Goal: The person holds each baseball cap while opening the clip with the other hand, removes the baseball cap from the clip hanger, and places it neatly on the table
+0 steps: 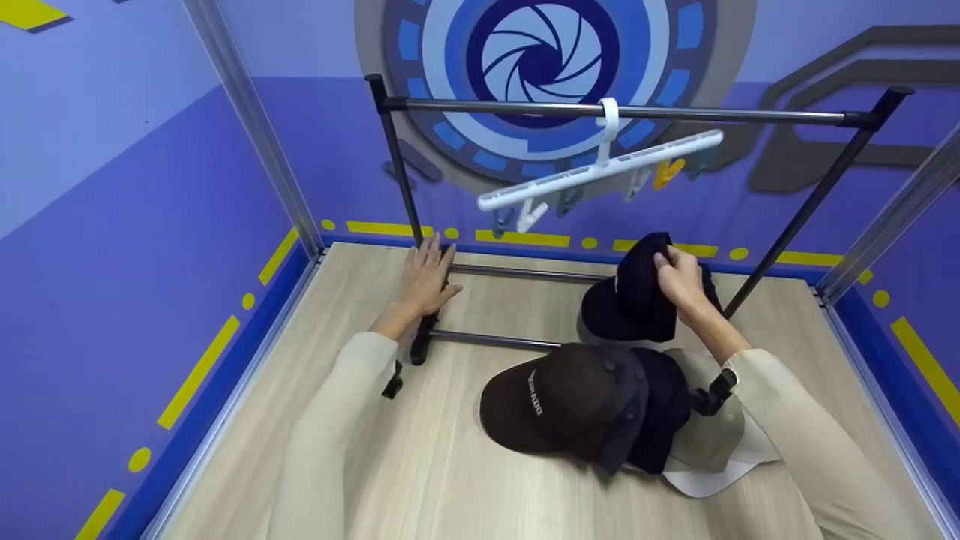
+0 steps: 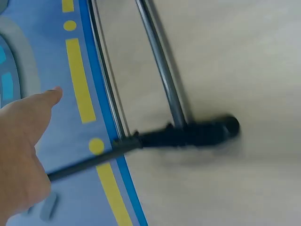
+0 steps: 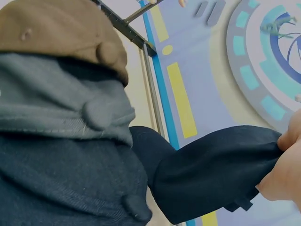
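A black baseball cap stands over the rack's right base, its brim toward the left. My right hand pinches the top of its crown, thumb and fingers on the cloth, as the right wrist view also shows at the dark cap. With fingers spread, my left hand is at the foot of the left post of the black garment rack. In the left wrist view the left hand overlaps that post, its thumb stretched out. Nearer me lies a row of nested caps, a brown cap at its left end.
A white clip hanger hangs tilted from the top bar, with several coloured clips under it. Behind the brown cap come a grey cap, a navy cap and a khaki cap. Blue walls enclose the wooden table.
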A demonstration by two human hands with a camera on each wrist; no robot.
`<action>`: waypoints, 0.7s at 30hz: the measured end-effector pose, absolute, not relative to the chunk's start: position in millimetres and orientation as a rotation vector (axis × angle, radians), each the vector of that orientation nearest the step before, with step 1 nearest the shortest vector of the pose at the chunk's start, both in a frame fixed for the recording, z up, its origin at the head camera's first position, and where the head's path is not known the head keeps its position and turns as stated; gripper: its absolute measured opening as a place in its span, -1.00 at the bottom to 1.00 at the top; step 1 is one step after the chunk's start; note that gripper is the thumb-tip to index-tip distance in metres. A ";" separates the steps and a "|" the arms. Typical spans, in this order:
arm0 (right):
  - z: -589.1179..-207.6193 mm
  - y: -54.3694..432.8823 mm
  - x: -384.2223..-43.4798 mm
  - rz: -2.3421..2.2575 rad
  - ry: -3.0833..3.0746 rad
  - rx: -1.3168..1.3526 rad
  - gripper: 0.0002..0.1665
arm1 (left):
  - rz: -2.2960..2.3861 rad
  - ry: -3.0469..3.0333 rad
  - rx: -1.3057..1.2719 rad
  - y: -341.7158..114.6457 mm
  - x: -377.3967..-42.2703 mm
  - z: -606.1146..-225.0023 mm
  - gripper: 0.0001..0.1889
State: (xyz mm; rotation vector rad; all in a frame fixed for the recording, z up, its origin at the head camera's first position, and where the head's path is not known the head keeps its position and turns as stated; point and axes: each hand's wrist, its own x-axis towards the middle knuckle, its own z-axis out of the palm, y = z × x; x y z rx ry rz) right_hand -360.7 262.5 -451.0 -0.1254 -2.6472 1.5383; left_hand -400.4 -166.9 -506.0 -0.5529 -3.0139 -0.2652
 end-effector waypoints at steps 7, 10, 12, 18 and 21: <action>-437.6 259.0 -360.1 1.618 -2.613 -0.107 -0.47 | -0.315 -2.976 -0.521 -192.0 -374.3 -505.3 -0.14; -431.2 256.1 -359.1 1.680 -2.579 -0.093 -0.46 | -0.360 -2.952 -0.537 -198.8 -363.0 -505.5 -0.16; -427.3 254.2 -357.5 1.740 -2.553 -0.081 -0.47 | -0.367 -2.933 -0.549 -203.3 -355.5 -505.1 -0.17; -416.0 246.1 -349.5 1.927 -2.505 -0.088 -0.56 | -0.330 -2.932 -0.521 -215.7 -337.2 -503.1 -0.19; -411.0 240.5 -345.8 1.990 -2.503 -0.081 -0.55 | -0.315 -2.941 -0.512 -220.1 -331.5 -503.8 -0.19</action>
